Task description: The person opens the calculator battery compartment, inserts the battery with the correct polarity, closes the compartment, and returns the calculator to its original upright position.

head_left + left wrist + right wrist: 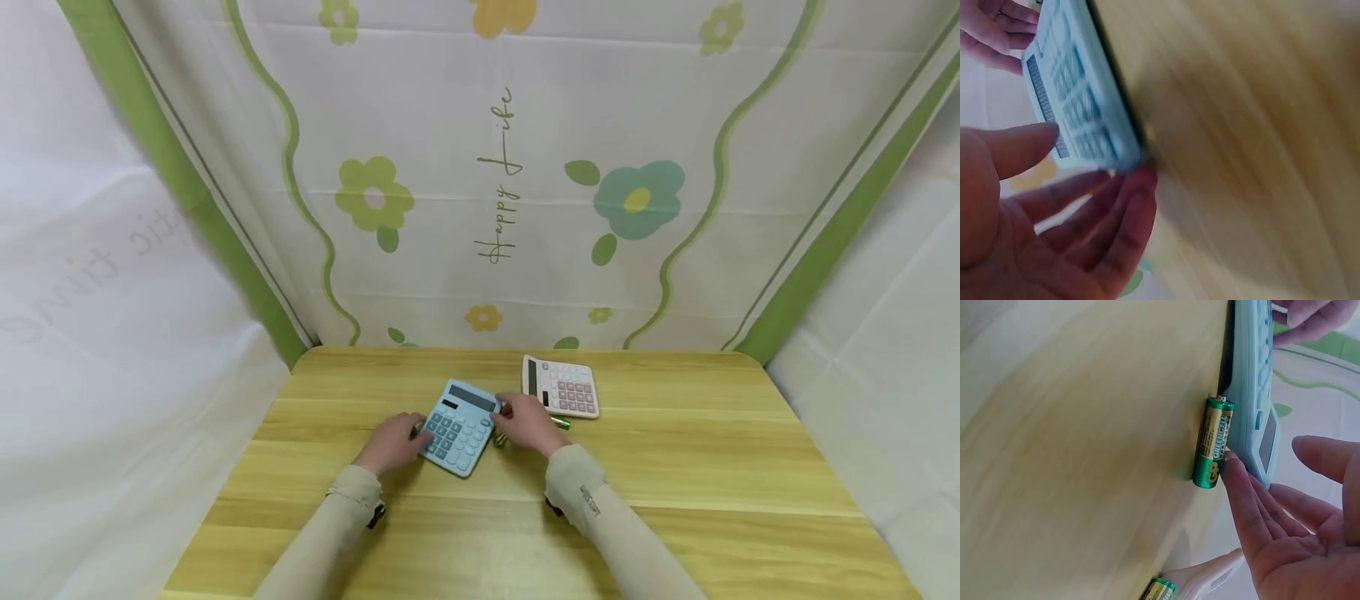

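Note:
A light-blue calculator (459,427) lies at an angle on the wooden table, its display toward the back. My left hand (393,442) holds its left edge; in the left wrist view the thumb (1029,147) reaches over its face and the fingers (1132,219) curl at the corner. My right hand (525,423) touches the far right corner, its fingers (1250,509) extended along the edge and the thumb apart from the face. Close beside those fingers is a green-and-gold GP battery (1213,444), touching or nearly touching the calculator.
Behind my right hand lies a white calculator with pink keys (573,387). A second green battery (559,422) rests by its near edge. Around the table (675,467) hangs white cloth (435,108) with printed flowers, along the back and both sides.

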`<state>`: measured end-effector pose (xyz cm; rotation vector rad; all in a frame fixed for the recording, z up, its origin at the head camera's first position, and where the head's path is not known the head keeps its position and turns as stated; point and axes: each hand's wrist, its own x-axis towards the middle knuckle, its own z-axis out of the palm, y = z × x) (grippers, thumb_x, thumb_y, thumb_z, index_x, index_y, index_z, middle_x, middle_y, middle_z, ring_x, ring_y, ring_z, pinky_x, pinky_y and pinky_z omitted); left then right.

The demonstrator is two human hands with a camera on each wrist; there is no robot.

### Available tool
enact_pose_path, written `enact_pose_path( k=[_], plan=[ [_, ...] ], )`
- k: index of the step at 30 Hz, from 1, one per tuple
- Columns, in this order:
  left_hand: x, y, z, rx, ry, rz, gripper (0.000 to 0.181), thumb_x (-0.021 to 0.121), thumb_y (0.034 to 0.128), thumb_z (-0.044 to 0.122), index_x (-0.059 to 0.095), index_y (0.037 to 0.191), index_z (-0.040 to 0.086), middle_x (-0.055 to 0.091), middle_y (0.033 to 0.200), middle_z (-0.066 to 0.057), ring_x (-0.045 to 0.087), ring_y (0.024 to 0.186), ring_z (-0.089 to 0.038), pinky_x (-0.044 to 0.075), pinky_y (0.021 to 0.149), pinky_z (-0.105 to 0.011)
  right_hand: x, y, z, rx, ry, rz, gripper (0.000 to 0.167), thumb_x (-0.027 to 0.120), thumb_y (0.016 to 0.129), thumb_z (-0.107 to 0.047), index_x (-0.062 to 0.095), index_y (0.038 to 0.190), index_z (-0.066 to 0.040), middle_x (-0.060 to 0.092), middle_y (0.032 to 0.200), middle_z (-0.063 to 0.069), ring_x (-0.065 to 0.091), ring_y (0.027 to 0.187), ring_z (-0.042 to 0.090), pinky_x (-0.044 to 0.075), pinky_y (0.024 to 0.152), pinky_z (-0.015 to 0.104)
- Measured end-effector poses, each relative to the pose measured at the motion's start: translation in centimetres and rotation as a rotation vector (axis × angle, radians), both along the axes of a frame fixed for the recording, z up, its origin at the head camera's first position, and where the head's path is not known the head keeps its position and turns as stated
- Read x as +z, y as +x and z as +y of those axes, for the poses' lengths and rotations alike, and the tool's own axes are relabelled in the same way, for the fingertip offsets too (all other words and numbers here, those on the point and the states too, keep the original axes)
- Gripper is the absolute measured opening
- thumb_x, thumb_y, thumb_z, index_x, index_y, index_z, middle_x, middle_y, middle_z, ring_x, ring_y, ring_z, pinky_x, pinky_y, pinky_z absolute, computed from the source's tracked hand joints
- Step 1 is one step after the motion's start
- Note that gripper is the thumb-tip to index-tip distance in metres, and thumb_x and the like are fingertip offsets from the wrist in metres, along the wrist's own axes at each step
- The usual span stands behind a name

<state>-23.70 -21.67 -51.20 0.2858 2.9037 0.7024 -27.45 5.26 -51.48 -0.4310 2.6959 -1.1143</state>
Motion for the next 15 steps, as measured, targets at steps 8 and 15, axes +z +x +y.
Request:
enact_pose_path(
  k=[8, 15],
  plan=[
    [0.6, 2.5, -1.2, -0.253, 0.077, -0.165, 0.068, 0.074, 0.0962, 0.021, 0.045, 0.152, -0.005, 0.065, 0.087, -0.002, 0.058, 0.075, -0.014, 0.051, 0.067, -0.032, 0.2, 0.7, -0.2, 0.041, 0.010, -0.026, 0.046, 0.069, 0.100, -0.024, 0.062, 0.142, -0.006, 0.073, 0.116, 0.010, 0.065, 0.097, 0.017, 0.057, 0.087, 0.039],
    [0.4, 3.7, -1.1, -0.302, 0.146, -0.222, 0.119, 0.094, 0.0743, 0.021, 0.018, 0.161, -0.008, 0.062, 0.085, -0.003, 0.055, 0.073, -0.010, 0.048, 0.064, -0.025, 0.1, 1.4, -0.3, 0.072, 0.018, -0.034, 0.046, 0.070, 0.100, -0.027, 0.063, 0.141, -0.008, 0.073, 0.115, 0.008, 0.065, 0.097, 0.016, 0.057, 0.086, 0.038]
  ],
)
